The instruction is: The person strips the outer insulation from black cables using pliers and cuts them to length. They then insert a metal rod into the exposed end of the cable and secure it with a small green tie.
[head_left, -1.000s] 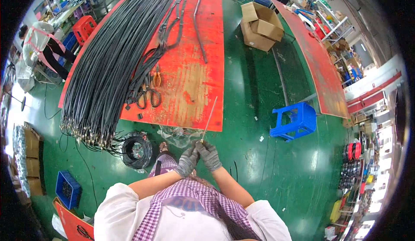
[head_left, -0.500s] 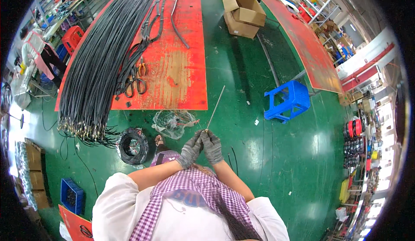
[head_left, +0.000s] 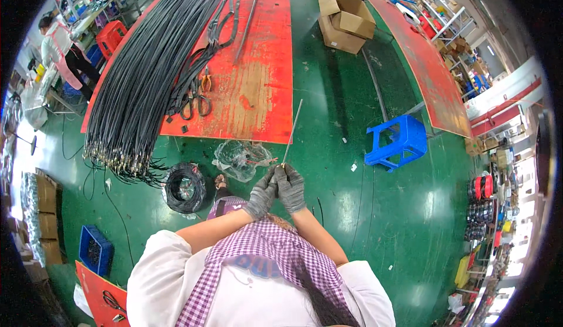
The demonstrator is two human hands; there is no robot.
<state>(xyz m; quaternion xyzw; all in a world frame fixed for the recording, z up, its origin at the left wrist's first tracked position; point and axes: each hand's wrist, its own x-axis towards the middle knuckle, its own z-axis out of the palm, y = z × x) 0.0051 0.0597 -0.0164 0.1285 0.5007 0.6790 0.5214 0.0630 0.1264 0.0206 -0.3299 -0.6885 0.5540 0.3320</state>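
My two grey-gloved hands meet in front of my chest, fingers pinched together. From between the fingertips a long thin metal-coloured rod (head_left: 292, 132) rises, tilted slightly right. A small brass-coloured bit shows at its lower end. My right hand (head_left: 291, 190) is closed on that end. My left hand (head_left: 262, 194) is closed right beside it; whatever its fingers hold is hidden by the glove. Beyond the hands, a thick bundle of black cables (head_left: 155, 63) with brassy ends lies along the red table (head_left: 264, 104) and hangs over its near edge.
Scissors (head_left: 195, 105) and orange-handled pliers (head_left: 206, 82) lie beside the cables. On the green floor are a black cable coil (head_left: 183, 188), a clear plastic bag (head_left: 240, 158), a blue stool (head_left: 397, 142), a blue crate (head_left: 95, 249) and cardboard boxes (head_left: 346, 25). Another person (head_left: 67, 54) stands far left.
The view has shifted, so the table and floor things sit farther right in it. My hands stay together, slightly higher in the picture, with the rod still upright between them.
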